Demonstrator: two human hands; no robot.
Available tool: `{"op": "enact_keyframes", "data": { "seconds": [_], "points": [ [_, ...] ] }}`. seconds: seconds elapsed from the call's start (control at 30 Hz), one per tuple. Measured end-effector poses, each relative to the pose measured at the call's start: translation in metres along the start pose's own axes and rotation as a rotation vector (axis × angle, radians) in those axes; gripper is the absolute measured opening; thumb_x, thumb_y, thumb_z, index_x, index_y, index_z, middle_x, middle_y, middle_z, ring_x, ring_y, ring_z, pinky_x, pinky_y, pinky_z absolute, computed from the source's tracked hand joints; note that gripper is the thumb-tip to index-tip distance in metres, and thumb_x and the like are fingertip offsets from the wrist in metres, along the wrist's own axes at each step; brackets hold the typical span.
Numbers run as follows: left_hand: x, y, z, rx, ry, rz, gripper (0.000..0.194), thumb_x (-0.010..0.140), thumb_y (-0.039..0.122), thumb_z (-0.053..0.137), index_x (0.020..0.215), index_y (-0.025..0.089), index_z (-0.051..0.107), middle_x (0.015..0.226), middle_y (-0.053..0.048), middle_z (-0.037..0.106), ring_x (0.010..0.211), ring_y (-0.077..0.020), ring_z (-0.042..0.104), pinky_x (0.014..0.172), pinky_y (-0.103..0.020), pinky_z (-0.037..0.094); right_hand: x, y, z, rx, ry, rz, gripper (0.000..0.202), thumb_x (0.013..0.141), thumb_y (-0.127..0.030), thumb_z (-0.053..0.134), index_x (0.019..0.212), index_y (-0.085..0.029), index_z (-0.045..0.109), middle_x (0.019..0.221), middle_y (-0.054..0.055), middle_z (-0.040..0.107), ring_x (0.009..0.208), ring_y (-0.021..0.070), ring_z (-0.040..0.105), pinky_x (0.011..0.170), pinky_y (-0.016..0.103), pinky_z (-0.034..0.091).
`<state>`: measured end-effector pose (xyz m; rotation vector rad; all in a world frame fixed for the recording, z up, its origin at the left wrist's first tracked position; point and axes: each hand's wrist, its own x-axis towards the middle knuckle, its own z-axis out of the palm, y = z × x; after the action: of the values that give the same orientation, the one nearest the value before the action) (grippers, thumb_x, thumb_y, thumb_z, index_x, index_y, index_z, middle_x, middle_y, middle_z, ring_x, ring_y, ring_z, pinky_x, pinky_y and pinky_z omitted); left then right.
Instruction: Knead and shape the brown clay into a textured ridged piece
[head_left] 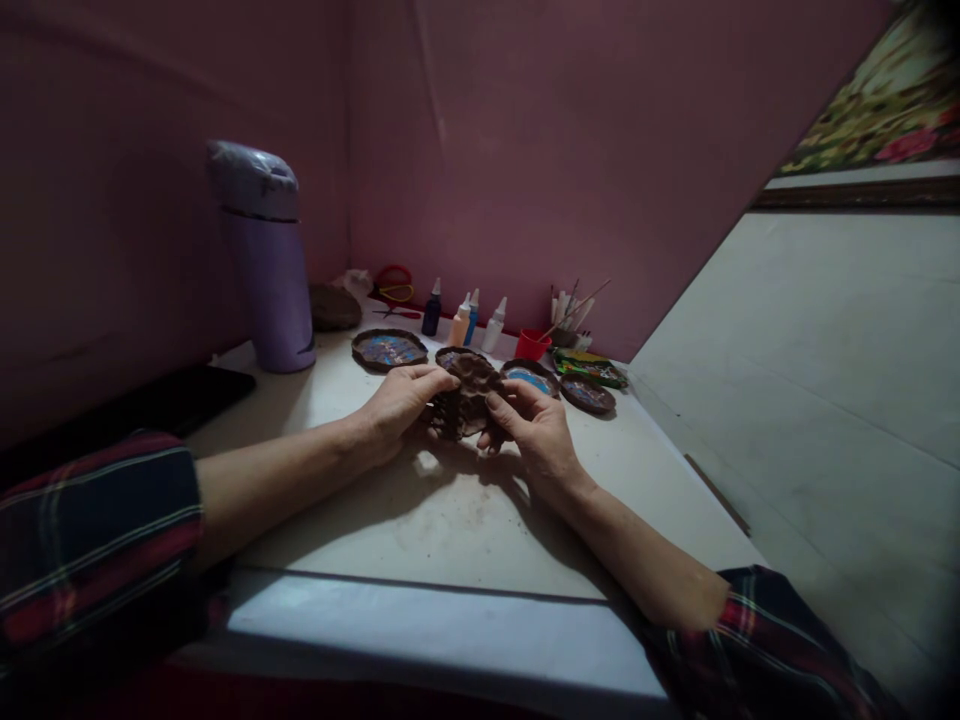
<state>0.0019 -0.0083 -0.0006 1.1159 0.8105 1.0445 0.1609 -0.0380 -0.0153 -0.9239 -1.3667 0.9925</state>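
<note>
A dark brown, uneven clay piece is held up over the white table. My left hand grips its left edge, thumb on the near face. On the right side my right hand pinches it, thumb on the face and fingers beneath. Just behind the piece are brown-rimmed dishes with blue patches: one at the left, one behind my right fingers and a smaller one at the right. Another rim is partly hidden behind the held piece.
A purple bottle stands at the left, by a brown lump. Along the back are red-handled scissors, several small bottles, a red cup and a green packet. A dark flat object lies left.
</note>
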Motion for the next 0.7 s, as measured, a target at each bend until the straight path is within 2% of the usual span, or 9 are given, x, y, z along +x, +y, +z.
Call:
{"op": "enact_keyframes", "data": {
  "seconds": [0.17, 0.33, 0.53, 0.7],
  "points": [
    [-0.0007, 0.0011, 0.0004, -0.015, -0.026, -0.018, 0.009, 0.067, 0.021, 0.061, 0.071, 0.014, 0.058, 0.061, -0.003, 0.061, 0.049, -0.0148, 0.058, 0.042, -0.024, 0.045, 0.0001, 0.0001, 0.0001, 0.008, 0.003, 0.002, 0.032, 0.071, -0.043, 0.069, 0.085, -0.016, 0.060, 0.060, -0.003, 0.061, 0.040, 0.0096, 0.057, 0.034, 0.019, 0.047],
    [-0.0001, 0.0002, -0.0013, -0.115, -0.110, -0.071, 0.022, 0.072, 0.032, 0.060, 0.081, 0.012, 0.062, 0.069, -0.008, 0.066, 0.052, -0.0159, 0.059, 0.045, -0.027, 0.048, 0.0013, 0.0018, -0.0009, 0.030, 0.024, 0.010, 0.033, 0.070, -0.044, 0.070, 0.085, -0.016, 0.060, 0.057, -0.003, 0.060, 0.040, 0.0108, 0.058, 0.035, 0.020, 0.048],
    [-0.0010, -0.0013, -0.0028, -0.011, -0.110, -0.015, 0.025, 0.067, 0.029, 0.071, 0.083, 0.010, 0.064, 0.074, -0.009, 0.067, 0.057, -0.0156, 0.061, 0.048, -0.025, 0.048, 0.0006, 0.0008, -0.0007, 0.019, 0.011, 0.004, 0.032, 0.070, -0.043, 0.070, 0.085, -0.016, 0.060, 0.057, -0.003, 0.061, 0.039, 0.0100, 0.057, 0.034, 0.019, 0.047],
    [0.0010, -0.0028, -0.0013, 0.031, -0.062, 0.002, 0.018, 0.065, 0.021, 0.068, 0.079, 0.011, 0.063, 0.067, -0.005, 0.064, 0.057, -0.0155, 0.061, 0.051, -0.026, 0.049, -0.0004, 0.0002, 0.0004, 0.015, -0.002, 0.009, 0.031, 0.071, -0.042, 0.069, 0.085, -0.016, 0.060, 0.057, -0.003, 0.062, 0.039, 0.0098, 0.057, 0.035, 0.019, 0.046]
  ]
}}
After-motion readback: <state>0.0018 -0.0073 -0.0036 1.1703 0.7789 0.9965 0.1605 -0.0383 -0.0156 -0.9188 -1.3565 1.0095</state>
